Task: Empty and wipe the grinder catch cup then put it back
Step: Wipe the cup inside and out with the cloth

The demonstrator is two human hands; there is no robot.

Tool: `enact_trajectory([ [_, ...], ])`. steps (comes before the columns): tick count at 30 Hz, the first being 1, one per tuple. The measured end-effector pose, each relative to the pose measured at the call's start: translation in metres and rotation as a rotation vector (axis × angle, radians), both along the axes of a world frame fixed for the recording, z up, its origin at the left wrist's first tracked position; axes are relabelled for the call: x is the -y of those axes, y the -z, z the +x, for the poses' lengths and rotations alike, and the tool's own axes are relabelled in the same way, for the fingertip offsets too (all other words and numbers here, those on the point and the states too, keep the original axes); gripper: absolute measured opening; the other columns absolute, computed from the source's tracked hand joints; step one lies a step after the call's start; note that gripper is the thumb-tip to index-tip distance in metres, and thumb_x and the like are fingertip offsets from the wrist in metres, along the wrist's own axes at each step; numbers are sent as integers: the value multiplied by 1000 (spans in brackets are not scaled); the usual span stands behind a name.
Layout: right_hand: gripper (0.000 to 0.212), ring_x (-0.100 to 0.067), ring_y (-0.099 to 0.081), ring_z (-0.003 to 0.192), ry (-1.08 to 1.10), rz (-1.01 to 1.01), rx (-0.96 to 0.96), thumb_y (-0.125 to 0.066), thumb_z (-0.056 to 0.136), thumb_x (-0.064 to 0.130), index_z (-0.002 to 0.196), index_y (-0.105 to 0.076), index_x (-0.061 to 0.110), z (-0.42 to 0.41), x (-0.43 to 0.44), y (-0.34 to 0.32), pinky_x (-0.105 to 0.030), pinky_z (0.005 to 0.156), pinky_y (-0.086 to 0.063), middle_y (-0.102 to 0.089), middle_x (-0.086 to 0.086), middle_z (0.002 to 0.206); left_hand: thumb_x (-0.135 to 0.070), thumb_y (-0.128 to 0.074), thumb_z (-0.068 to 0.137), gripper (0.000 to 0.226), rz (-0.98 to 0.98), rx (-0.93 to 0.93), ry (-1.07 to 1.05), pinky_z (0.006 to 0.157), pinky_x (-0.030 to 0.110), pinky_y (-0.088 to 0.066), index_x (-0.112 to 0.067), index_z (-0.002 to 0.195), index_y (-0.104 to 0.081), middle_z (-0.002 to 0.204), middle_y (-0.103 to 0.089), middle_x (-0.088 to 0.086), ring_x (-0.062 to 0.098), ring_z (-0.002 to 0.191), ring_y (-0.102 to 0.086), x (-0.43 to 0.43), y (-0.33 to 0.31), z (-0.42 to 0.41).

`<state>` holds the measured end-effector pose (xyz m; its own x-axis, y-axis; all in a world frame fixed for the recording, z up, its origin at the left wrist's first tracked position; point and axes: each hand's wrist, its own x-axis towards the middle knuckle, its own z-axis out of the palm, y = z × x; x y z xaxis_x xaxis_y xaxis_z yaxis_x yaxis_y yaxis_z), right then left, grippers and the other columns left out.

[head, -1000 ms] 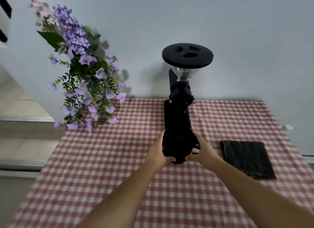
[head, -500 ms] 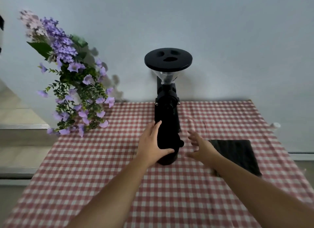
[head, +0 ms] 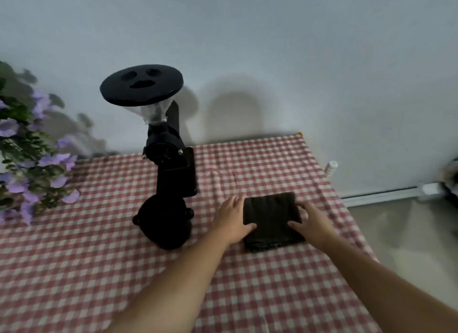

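Observation:
A black coffee grinder stands on the checked tablecloth near the wall, with a round black lid on its clear hopper. Its black catch cup sits at the grinder's foot, nearest to me. To the right of it lies a folded dark cloth. My left hand rests on the cloth's left edge with the thumb on top. My right hand rests on its right edge, fingers spread over the fabric. The cloth lies flat on the table under both hands.
Purple artificial flowers hang over the table's left side. The red-and-white checked tablecloth ends at the right, where the floor shows. A small white bottle stands by the wall beyond the table's right edge.
Both hands have left the catch cup and moved right onto the dark cloth. The view has swung right, so the grinder now sits left of centre.

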<state>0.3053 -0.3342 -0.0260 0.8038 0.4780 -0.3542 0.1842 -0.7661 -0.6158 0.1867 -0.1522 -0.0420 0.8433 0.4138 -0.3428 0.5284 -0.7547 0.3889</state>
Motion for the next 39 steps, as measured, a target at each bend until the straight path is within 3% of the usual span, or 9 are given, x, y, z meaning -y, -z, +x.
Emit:
enact_trajectory([
  [5,63,-20,-55,117,29,86,-148,-69,82,23,136,-37,27,22,2,21,-41,95,-51,-51,-1,137,-44,-58,95,80,-38,20,-131,121,42,-20,-21,158,-14,165,-18,2,24,150,-19,-3,20,18],
  [10,71,-23,-59,110,257,219,-296,-71,81,24,140,-33,25,39,-17,29,-37,86,-53,-57,-5,128,-33,-60,96,56,24,116,-212,112,35,-34,-19,147,-41,149,-45,0,20,137,-40,0,25,30],
  [15,45,-15,-62,90,215,203,-348,-67,84,25,127,-54,19,40,-25,29,-33,77,-55,-63,4,103,-27,-61,96,21,5,216,-287,91,24,-42,-19,115,-64,119,-51,-5,14,112,-49,-2,21,30],
  [19,35,-11,-59,90,110,218,-224,-61,88,24,123,-57,24,36,-23,20,-30,77,-54,-61,6,103,-25,-58,98,3,-185,289,-360,74,20,-41,-22,98,-58,108,-58,-5,11,98,-55,-1,12,27],
  [25,35,-16,-57,109,1,337,-30,-58,90,17,123,-54,26,9,-51,-30,-42,90,-53,-59,3,118,-26,-55,99,4,-364,459,-487,63,16,-39,-22,97,-57,94,-61,-7,3,82,-55,-4,-38,21],
  [30,58,-13,-51,116,-169,444,-3,-75,77,19,126,-46,29,-38,-87,-57,-39,97,-50,-58,5,123,-26,-57,99,7,-516,599,-567,83,33,-55,-21,101,-60,99,-64,-4,15,96,-62,-14,-82,8],
  [33,61,-12,-56,106,-140,543,34,-77,75,16,127,-46,25,-58,-103,-66,-25,84,-53,-58,5,116,-24,-58,98,11,-566,637,-572,88,33,-55,-16,105,-63,101,-67,0,15,98,-64,-25,-100,-9],
  [35,55,-12,-63,96,-142,575,61,-71,79,9,126,-48,25,-67,-113,-73,-26,74,-57,-59,2,114,-23,-60,97,10,-571,654,-550,89,33,-55,-17,101,-66,100,-69,1,16,97,-66,-35,-109,-23],
  [39,42,-5,-66,70,-213,585,87,-61,84,0,116,-54,27,-81,-131,-81,-19,45,-52,-61,2,100,-27,-61,96,11,-360,599,-473,71,20,-48,-20,91,-66,89,-67,-6,10,85,-65,-62,-118,-58],
])
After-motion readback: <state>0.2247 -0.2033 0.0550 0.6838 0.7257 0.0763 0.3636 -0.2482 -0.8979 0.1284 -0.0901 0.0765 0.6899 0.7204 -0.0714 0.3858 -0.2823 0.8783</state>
